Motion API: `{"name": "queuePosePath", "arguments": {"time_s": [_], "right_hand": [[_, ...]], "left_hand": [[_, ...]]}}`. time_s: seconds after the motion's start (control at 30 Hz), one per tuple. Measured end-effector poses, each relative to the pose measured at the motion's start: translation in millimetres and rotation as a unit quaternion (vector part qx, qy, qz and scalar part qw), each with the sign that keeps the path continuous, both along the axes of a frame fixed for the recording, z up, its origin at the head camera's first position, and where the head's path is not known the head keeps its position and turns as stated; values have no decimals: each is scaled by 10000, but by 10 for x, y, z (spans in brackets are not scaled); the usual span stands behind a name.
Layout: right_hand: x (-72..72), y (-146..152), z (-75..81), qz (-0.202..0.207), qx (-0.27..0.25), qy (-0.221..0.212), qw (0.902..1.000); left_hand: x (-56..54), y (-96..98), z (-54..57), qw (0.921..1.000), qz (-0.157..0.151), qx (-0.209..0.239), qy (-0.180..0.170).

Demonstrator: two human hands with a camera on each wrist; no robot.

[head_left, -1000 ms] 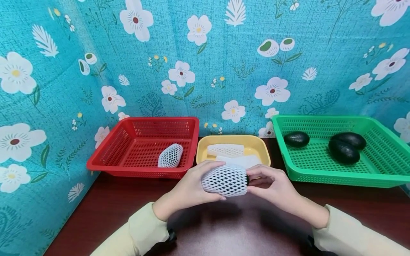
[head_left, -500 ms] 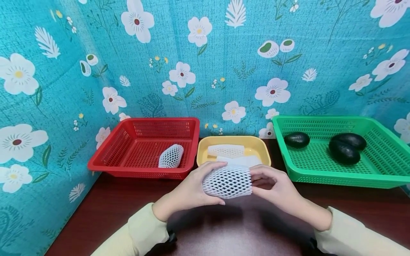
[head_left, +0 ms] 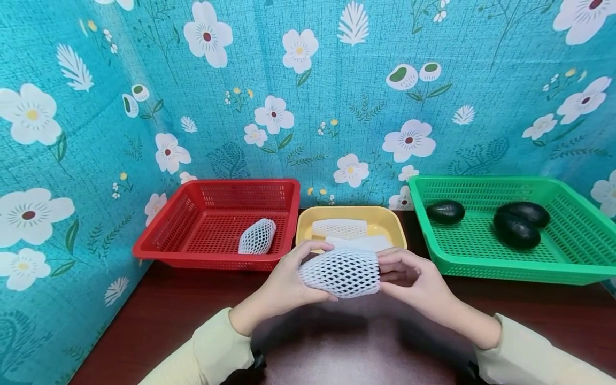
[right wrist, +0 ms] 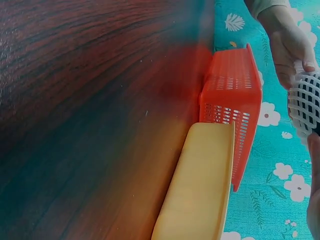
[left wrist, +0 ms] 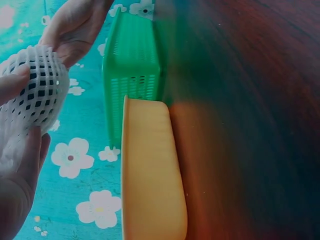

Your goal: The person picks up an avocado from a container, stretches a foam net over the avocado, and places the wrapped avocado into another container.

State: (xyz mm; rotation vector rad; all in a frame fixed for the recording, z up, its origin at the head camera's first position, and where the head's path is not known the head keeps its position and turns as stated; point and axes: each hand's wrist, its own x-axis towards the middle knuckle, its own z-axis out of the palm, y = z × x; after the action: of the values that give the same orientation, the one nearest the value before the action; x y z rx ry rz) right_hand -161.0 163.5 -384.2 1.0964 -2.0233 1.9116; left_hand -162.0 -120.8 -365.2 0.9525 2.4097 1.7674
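Observation:
A white foam net sleeve is stretched round a dark avocado, which shows through the mesh, above the table in the head view. My left hand grips its left end, thumb below and fingers over the top. At the sleeve's right end, my right hand pinches the net's edge between thumb and fingers. The left wrist view shows the netted avocado at its left edge, with left fingertips against the mesh. A dark patch of avocado shows at the sleeve's end in the right wrist view.
A red basket holds one netted avocado. Behind my hands, a yellow tray contains flat foam nets. To the right, a green basket holds bare avocados. A floral cloth hangs behind the dark table.
The net's right edge has moved rightward over the avocado's dark end, which showed bare one second ago. My right hand has shifted slightly right with it.

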Motion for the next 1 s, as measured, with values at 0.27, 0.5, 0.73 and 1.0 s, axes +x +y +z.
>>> {"name": "queuePosePath", "arguments": {"time_s": [0.27,0.5,0.73,1.0], "right_hand": [[14,-55,-18,-12,-89,39,10000],[15,-91,-2,-54,-32,36,10000],[19,-105,8,-262,90,-82,9996],[12,-125,10,-572,470,-263,9969]], "left_hand": [[-5,7,-56,9999,17,-130,87],[-5,5,-44,9994,-23,-313,165],[-13,-2,-35,9985,-100,-461,260],[-25,-10,-28,9978,-189,-596,212]]}}
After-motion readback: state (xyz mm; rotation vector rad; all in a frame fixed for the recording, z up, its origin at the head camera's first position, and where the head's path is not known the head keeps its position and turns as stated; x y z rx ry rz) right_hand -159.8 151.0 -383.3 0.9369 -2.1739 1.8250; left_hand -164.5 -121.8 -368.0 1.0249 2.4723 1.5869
